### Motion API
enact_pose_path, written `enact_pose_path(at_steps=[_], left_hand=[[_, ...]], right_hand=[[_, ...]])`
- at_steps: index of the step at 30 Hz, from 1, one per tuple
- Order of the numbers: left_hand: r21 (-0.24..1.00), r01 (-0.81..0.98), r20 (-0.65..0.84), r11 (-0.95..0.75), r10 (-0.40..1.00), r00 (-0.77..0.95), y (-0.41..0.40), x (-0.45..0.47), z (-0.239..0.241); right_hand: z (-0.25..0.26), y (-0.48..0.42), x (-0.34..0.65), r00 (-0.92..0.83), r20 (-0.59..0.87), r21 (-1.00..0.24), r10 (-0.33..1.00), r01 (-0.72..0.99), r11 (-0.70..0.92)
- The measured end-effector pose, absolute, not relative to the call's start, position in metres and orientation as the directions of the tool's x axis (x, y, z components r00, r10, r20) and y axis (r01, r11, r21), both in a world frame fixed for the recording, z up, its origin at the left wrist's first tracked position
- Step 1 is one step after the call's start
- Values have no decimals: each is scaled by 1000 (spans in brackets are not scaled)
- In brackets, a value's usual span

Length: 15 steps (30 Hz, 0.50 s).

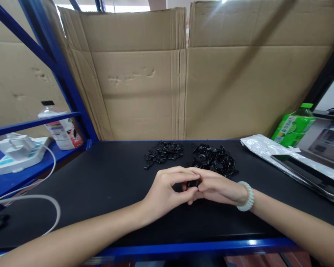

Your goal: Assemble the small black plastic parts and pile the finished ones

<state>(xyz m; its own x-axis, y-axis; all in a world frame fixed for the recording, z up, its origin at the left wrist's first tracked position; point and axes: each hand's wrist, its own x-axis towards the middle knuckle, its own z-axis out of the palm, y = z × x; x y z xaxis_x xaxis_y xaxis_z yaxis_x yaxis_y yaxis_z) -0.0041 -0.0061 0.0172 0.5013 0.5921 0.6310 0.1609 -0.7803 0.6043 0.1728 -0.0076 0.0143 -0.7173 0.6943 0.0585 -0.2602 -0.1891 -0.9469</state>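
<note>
A small black plastic part sits between my two hands, above the front middle of the black table. My left hand pinches it between thumb and fingers from the left. From the right, my right hand closes on the same part, its fingertips meeting those of the left; a pale coiled band circles that wrist. Just behind the hands lie two heaps of small black parts: a flatter left pile and a taller right pile, partly hidden by my right hand. The held part's exact kind is too small to make out.
Cardboard sheets stand along the table's back edge. At right lie a silvery wrap, a dark flat device and a green bottle. At left are a white power strip, looping cable and another bottle.
</note>
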Motion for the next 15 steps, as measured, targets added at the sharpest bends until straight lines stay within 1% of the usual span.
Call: enact_pose_path(at_steps=[5,15], left_hand=[[607,143,629,-782,583,515,-8,-3,17],[586,125,653,-800,558,512,-6,0,12]], right_hand=[[17,-10,171,-720,32,-952,693,-233,-198],[14,-8,169,-699,1,-945,715,-235,-229]])
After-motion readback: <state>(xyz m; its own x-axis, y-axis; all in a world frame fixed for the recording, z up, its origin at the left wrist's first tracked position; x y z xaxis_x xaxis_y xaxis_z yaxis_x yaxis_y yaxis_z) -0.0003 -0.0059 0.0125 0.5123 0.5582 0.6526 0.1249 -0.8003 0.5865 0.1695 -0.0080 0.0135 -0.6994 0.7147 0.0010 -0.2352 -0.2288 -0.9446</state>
